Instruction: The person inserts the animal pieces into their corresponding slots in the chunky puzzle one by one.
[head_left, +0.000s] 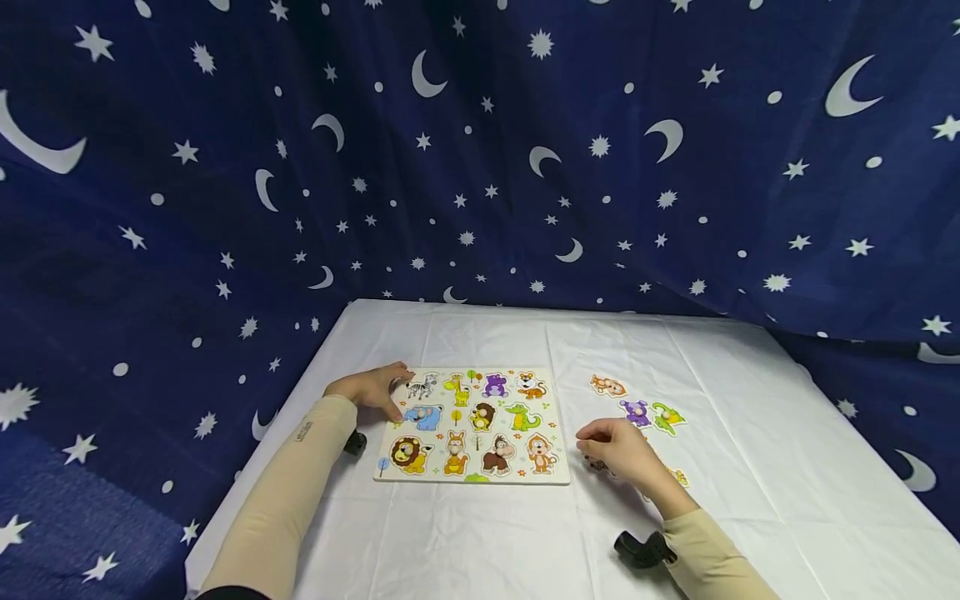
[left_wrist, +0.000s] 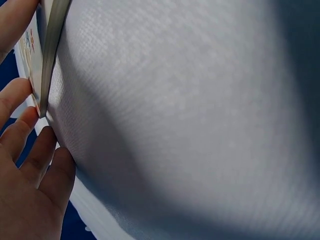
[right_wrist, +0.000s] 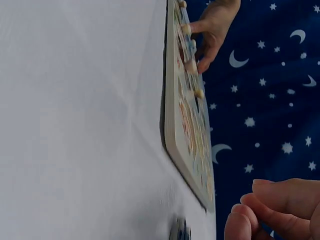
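Observation:
A light wooden animal puzzle board (head_left: 442,396) lies flat on the table. My left hand (head_left: 377,388) rests at its far left corner, thumb on the surface by the blue elephant (head_left: 424,417). In the left wrist view, its fairly straight fingers (left_wrist: 15,97) touch the board's edge and corner. My right hand (head_left: 618,450) hovers to the right of the board, fingers loosely curled. Nothing shows between its fingertips in the right wrist view. Just below it is a dark-patterned puzzle piece (head_left: 597,465), partly hidden. A yellow piece (head_left: 678,476) shows behind the wrist.
Beyond the right hand lie a purple hippo piece (head_left: 634,412), a green crocodile piece (head_left: 667,418) and an orange animal piece (head_left: 607,385). Wooden knobs (right_wrist: 199,93) stand up from pieces on the board. A white cloth (head_left: 480,542) covers the table, with a dark blue curtain (head_left: 480,167) behind.

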